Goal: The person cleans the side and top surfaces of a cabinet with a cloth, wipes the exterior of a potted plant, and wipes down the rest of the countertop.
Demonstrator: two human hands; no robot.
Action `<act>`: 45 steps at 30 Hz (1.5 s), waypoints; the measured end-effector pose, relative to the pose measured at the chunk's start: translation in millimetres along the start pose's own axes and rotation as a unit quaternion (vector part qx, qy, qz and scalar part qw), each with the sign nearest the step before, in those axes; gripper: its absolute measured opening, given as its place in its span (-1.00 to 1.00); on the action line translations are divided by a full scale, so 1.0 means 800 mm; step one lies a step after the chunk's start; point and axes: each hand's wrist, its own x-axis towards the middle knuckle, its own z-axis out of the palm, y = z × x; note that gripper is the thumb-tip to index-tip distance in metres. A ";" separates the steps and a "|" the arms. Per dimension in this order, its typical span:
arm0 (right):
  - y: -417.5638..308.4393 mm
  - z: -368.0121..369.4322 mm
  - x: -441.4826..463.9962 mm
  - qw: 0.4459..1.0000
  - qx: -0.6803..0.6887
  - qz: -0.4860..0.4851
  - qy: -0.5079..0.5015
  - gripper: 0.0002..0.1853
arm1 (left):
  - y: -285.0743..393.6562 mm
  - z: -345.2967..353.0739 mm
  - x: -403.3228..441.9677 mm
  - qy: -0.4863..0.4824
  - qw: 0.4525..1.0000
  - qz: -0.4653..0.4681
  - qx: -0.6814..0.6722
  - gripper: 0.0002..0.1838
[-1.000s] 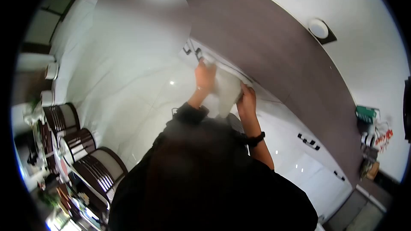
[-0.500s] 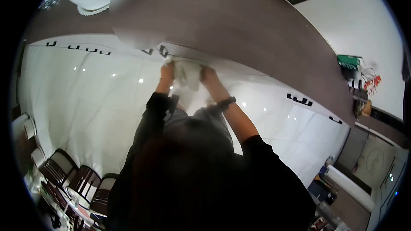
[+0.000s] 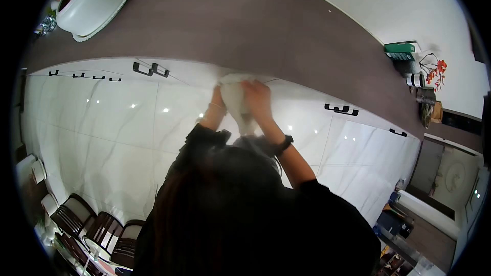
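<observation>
A pale, whitish cloth point(image 3: 234, 99) hangs bunched between my two hands, just in front of the brown countertop's near edge. My left hand point(image 3: 218, 101) is closed on its left side, fingers partly hidden behind the fabric. My right hand point(image 3: 259, 99) grips the cloth from the right, fingers curled over its upper part and somewhat blurred. The cloth's lower end dangles toward my lap. A dark band point(image 3: 284, 144) sits on my right wrist.
The brown countertop point(image 3: 215, 15) runs across the top, above white cabinet fronts with black handles point(image 3: 151, 69). A white oval planter point(image 3: 94, 2) stands at the upper left. A green box point(image 3: 400, 50) and red flowers point(image 3: 437, 73) are at the right. Dark chairs point(image 3: 74, 214) stand lower left.
My view has shifted along the counter. Both hands have drawn closer together, and the cloth, spread wider before, is now bunched narrower between them.
</observation>
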 end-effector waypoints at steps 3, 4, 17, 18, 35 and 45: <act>0.078 -0.081 -0.002 0.944 -0.202 -0.252 0.072 -0.69 | -0.084 0.027 0.032 -0.007 0.998 -0.064 0.012 -0.61; 0.080 -0.114 -0.011 0.978 -0.048 -0.183 0.088 -0.72 | -0.116 0.043 0.039 -0.009 0.996 -0.086 0.024 -0.61; 0.171 -0.382 -0.057 0.968 0.038 0.071 0.238 -0.66 | -0.352 0.186 0.072 -0.066 0.911 -0.276 0.298 -0.62; 0.154 -0.379 -0.056 0.969 -0.039 0.090 0.227 -0.63 | -0.344 0.182 0.069 -0.063 0.914 -0.276 0.292 -0.63; 0.004 -0.036 0.015 0.977 0.155 0.051 -0.135 -0.70 | 0.068 0.092 -0.074 0.318 0.878 0.205 0.292 -0.53; -0.076 0.019 -0.006 0.931 0.336 0.123 -0.079 -0.79 | 0.145 0.169 -0.124 0.304 0.768 0.415 0.381 -0.73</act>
